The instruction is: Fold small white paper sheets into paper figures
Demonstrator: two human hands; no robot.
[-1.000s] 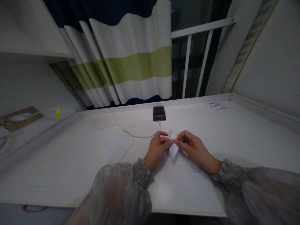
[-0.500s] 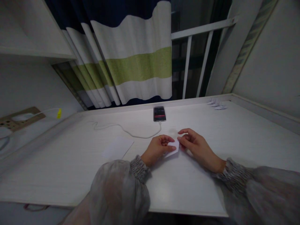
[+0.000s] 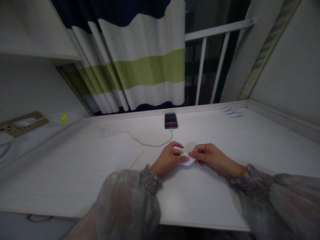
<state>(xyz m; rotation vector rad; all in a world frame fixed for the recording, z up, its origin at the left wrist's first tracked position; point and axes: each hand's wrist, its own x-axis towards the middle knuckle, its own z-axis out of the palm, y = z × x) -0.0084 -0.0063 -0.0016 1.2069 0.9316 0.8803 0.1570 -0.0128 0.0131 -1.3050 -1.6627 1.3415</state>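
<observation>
A small folded white paper piece [image 3: 188,160] lies flat on the white desk [image 3: 75,173], just in front of me. My left hand [image 3: 169,158] pinches its left side with thumb and fingers. From the right, my right hand [image 3: 209,156] grips the other side, fingers curled together. Both wrists rest near the desk top, in grey gathered sleeves.
A blank white sheet [image 3: 126,156] lies left of my hands. A dark phone [image 3: 171,120] with a white cable [image 3: 130,135] sits further back. Small folded paper shapes [image 3: 232,111] stand at the far right corner. A striped curtain [image 3: 145,66] and window rail rise behind the desk.
The paper piece stood up as a pointed shape between my fingers; it has since been turned and pressed flat on the desk. Both hands have sunk lower.
</observation>
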